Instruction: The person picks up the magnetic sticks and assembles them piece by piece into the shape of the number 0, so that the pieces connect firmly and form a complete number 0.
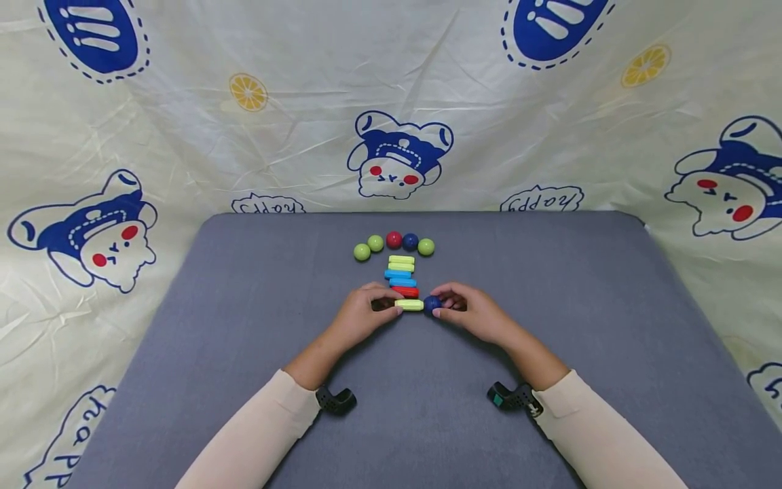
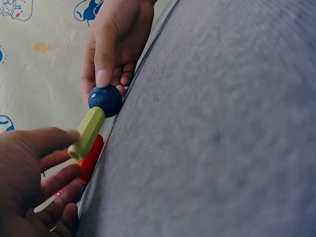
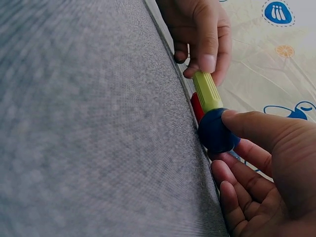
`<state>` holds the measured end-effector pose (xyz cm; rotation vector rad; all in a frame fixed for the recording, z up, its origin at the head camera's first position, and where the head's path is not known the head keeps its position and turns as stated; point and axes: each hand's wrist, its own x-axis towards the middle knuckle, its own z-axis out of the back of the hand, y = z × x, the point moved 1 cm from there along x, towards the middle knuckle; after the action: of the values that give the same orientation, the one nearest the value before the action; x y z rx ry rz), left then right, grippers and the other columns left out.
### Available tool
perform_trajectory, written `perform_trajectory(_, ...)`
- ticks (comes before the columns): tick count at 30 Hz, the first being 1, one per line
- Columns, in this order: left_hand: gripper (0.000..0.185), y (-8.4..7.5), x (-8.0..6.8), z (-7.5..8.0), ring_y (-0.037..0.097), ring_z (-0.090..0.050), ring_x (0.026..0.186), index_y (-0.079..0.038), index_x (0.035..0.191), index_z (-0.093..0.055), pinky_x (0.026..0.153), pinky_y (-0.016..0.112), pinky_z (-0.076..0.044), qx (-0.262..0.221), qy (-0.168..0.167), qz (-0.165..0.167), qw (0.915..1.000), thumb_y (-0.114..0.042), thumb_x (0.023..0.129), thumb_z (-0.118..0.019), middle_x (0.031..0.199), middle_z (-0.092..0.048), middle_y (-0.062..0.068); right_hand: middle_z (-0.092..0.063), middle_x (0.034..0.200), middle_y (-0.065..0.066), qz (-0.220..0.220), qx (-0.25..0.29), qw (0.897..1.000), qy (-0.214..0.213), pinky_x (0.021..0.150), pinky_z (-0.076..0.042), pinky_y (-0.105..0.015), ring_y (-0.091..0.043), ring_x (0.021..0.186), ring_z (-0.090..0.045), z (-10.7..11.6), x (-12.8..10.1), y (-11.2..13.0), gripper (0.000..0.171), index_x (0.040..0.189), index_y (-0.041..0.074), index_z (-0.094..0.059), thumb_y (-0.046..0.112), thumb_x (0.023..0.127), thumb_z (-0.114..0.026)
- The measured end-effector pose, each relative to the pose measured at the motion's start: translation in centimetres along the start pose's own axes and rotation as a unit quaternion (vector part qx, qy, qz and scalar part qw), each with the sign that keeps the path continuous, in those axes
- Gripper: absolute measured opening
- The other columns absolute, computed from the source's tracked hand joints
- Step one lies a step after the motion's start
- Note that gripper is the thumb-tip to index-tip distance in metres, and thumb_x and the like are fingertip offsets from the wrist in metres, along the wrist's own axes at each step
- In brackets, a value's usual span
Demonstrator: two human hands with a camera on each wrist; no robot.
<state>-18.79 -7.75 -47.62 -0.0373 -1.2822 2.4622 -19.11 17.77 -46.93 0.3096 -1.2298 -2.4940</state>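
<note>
A grey mat [image 1: 244,353] covers the table, with a cartoon-print cloth [image 1: 183,136] hanging behind it. At the far middle of the mat a curved row of five balls sits: a green ball [image 1: 362,252], a second green ball [image 1: 375,242], a red ball [image 1: 394,239], a dark blue ball [image 1: 410,242] and a third green ball [image 1: 425,246]. Just nearer lies a column of short rods: two green rods [image 1: 401,263], two blue rods [image 1: 400,278] and a red rod [image 1: 406,291]. The red rod lies right behind the hands' work, close against it; nothing else crowds the spot.

The green stick [image 1: 410,305] lies crosswise on the mat, just in front of the red rod. Its right end meets the blue ball [image 1: 432,303], touching it. The stick's left end is between the left hand's fingertips; the ball is at the right hand's fingertips.

The left hand [image 1: 360,316] comes in from the lower left, fingers curled, pinching the stick's end between thumb and forefinger. The right hand [image 1: 473,314] comes in from the lower right, thumb and fingers curled round the ball, pinching it. Both wrists rest low over the mat, forearms in pale sleeves.
</note>
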Motion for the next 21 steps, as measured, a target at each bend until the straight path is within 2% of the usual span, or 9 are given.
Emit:
perform_trajectory(6, 0.021, 0.2, 0.1, 1.0, 0.016, -0.062, 0.089, -0.011, 0.108, -0.078, 0.078, 0.026, -0.052, -0.033, -0.039, 0.015, 0.9986, -0.02, 0.089, -0.078, 0.103, -0.068, 0.005, -0.068, 0.104, -0.005, -0.006, 0.001, 1.0, 0.003, 0.085, -0.049, -0.033, -0.017, 0.094, -0.06, -0.1, -0.1, 0.1, 0.035, 0.126, 0.014, -0.067, 0.025, 0.094, -0.074)
perform_trajectory(13, 0.029, 0.4, 0.7, 2.8, 0.023, -0.066, 0.094, -0.005, 0.116, -0.075, 0.082, 0.032, -0.055, -0.048, -0.115, 0.034, 0.9917, -0.018, 0.09, -0.078, 0.104, -0.067, 0.012, -0.067, 0.105, -0.005, -0.008, 0.008, 1.0, 0.009, 0.085, -0.048, -0.032, -0.018, 0.095, -0.059, -0.2, -0.2, 0.1, 0.035, 0.127, 0.015, -0.066, 0.025, 0.094, -0.073)
perform_trajectory(21, 0.033, 0.8, 2.1, 4.3, 0.027, -0.067, 0.099, -0.004, 0.12, -0.073, 0.083, 0.032, -0.052, -0.075, -0.149, 0.055, 0.9843, -0.016, 0.09, -0.077, 0.108, -0.066, 0.015, -0.067, 0.105, -0.006, -0.007, 0.012, 1.0, 0.006, 0.083, -0.048, -0.03, -0.017, 0.094, -0.059, 0.1, -0.2, 0.0, 0.035, 0.126, 0.014, -0.066, 0.026, 0.094, -0.073)
